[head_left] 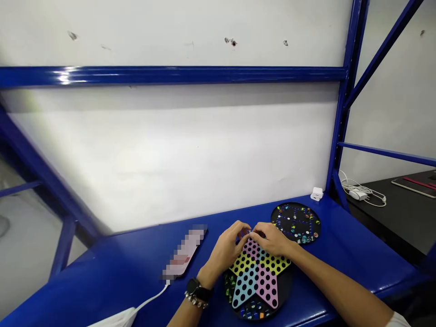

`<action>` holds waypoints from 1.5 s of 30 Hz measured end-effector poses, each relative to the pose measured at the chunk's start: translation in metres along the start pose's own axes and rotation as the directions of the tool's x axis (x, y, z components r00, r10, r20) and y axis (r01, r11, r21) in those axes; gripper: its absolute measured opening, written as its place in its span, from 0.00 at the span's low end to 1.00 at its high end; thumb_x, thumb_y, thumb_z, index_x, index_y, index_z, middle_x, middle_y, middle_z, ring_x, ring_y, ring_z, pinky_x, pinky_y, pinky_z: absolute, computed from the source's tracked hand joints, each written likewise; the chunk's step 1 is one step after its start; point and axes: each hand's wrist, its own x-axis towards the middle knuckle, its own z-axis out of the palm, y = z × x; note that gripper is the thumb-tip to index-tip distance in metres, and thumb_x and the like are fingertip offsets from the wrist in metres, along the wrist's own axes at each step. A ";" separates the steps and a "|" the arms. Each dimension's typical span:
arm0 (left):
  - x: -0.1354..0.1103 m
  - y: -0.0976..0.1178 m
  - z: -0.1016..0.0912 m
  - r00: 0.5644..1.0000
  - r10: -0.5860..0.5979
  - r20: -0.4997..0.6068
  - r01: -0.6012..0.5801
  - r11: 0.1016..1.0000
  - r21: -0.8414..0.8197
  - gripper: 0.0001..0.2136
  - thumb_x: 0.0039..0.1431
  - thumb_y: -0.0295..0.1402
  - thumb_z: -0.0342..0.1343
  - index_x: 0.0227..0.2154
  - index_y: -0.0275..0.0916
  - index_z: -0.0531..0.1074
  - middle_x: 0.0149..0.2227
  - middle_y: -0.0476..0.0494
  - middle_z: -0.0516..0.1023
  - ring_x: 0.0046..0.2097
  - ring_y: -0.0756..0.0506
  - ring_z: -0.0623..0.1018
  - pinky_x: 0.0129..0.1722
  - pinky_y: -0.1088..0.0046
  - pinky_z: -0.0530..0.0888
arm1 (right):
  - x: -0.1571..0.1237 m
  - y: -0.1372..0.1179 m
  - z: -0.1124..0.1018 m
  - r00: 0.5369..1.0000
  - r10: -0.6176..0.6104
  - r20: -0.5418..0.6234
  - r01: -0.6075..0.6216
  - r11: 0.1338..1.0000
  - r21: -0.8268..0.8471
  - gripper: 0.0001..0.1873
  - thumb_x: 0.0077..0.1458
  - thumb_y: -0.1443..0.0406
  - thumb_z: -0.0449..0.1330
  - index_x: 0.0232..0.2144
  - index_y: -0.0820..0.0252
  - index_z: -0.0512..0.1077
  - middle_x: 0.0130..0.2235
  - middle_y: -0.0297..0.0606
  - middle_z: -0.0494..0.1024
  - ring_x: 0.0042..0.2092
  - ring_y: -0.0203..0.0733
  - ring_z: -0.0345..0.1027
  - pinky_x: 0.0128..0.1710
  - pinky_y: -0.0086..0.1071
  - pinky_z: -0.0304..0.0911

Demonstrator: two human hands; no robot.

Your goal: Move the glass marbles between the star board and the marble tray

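Observation:
A round black board with a star of pink, yellow and light-blue perforated panels lies on the blue shelf in front of me. Small marbles sit in its rim pockets. Both hands meet over the star's far point. My left hand, with a watch and bracelet on the wrist, has its fingers curled down at the board. My right hand is curled too, its fingertips pinched beside the left ones. What the fingertips hold is too small to make out. A second round black tray with several coloured marbles lies just beyond my right hand.
A blurred phone lies to the left of the board, with a white cable running to the near edge. A small white adapter sits behind the marble tray. Blue rack posts stand at right; beyond them is a black table with white cables.

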 end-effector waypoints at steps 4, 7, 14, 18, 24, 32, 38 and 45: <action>0.000 0.004 0.009 0.999 -0.016 0.033 0.019 0.996 -0.085 0.11 0.66 0.38 0.46 0.40 0.40 0.72 0.37 0.45 0.78 0.37 0.45 0.75 0.38 0.69 0.71 | 0.000 0.000 0.010 0.998 0.033 0.046 -0.039 0.988 0.149 0.23 0.66 0.57 0.45 0.23 0.59 0.65 0.23 0.31 0.66 0.27 0.35 0.58 0.28 0.28 0.53; 0.000 0.000 0.011 0.997 -0.056 0.047 0.062 0.988 -0.144 0.11 0.64 0.38 0.47 0.39 0.39 0.72 0.35 0.45 0.78 0.34 0.46 0.74 0.35 0.70 0.71 | 0.001 0.000 0.015 0.997 0.068 0.045 -0.076 0.978 0.193 0.23 0.65 0.56 0.47 0.20 0.59 0.63 0.21 0.30 0.63 0.25 0.33 0.54 0.27 0.28 0.51; -0.006 0.003 0.020 0.980 -0.066 0.186 0.103 0.975 -0.198 0.05 0.59 0.35 0.51 0.34 0.40 0.66 0.25 0.54 0.68 0.26 0.51 0.66 0.26 0.75 0.63 | 0.002 0.007 0.017 1.000 0.014 0.027 -0.019 0.977 0.211 0.21 0.59 0.63 0.53 0.15 0.60 0.59 0.22 0.30 0.64 0.24 0.31 0.56 0.27 0.27 0.52; -0.007 0.010 0.019 0.980 -0.040 0.194 0.060 0.993 -0.099 0.05 0.59 0.34 0.51 0.37 0.40 0.66 0.25 0.53 0.70 0.27 0.49 0.68 0.28 0.73 0.64 | 0.003 0.012 0.016 0.997 0.042 0.062 -0.053 0.980 0.191 0.20 0.53 0.67 0.55 0.13 0.59 0.53 0.17 0.27 0.56 0.22 0.30 0.50 0.24 0.27 0.49; -0.006 0.004 0.001 0.989 -0.062 0.136 0.047 0.993 0.112 0.13 0.55 0.40 0.57 0.41 0.41 0.68 0.40 0.46 0.75 0.39 0.44 0.73 0.41 0.68 0.68 | 0.008 0.025 -0.020 0.975 0.150 -0.163 -0.188 0.949 -0.251 0.17 0.53 0.65 0.57 0.16 0.59 0.57 0.21 0.30 0.63 0.25 0.33 0.55 0.27 0.29 0.45; -0.007 -0.005 -0.008 0.943 -0.141 0.303 0.087 0.979 0.185 0.21 0.50 0.51 0.61 0.40 0.40 0.72 0.43 0.43 0.75 0.44 0.39 0.72 0.44 0.63 0.69 | 0.002 0.077 -0.063 0.854 0.430 -0.295 -0.520 0.735 -0.434 0.06 0.55 0.65 0.58 0.26 0.58 0.67 0.28 0.36 0.73 0.31 0.41 0.66 0.29 0.31 0.48; -0.007 -0.014 0.003 0.955 -0.072 0.288 0.026 0.987 0.160 0.21 0.61 0.46 0.53 0.53 0.44 0.70 0.57 0.41 0.71 0.56 0.37 0.69 0.57 0.56 0.64 | 0.001 0.054 -0.043 0.979 0.203 -0.012 -0.200 0.950 -0.240 0.16 0.53 0.53 0.63 0.38 0.57 0.73 0.35 0.35 0.74 0.36 0.40 0.67 0.35 0.31 0.58; -0.004 -0.016 -0.002 0.991 -0.067 0.118 0.048 0.987 0.155 0.15 0.67 0.41 0.43 0.43 0.42 0.73 0.47 0.42 0.76 0.46 0.42 0.76 0.47 0.66 0.70 | 0.000 0.029 -0.014 0.991 0.035 0.128 -0.004 0.972 -0.235 0.20 0.53 0.48 0.62 0.42 0.52 0.78 0.46 0.41 0.72 0.50 0.50 0.62 0.54 0.47 0.56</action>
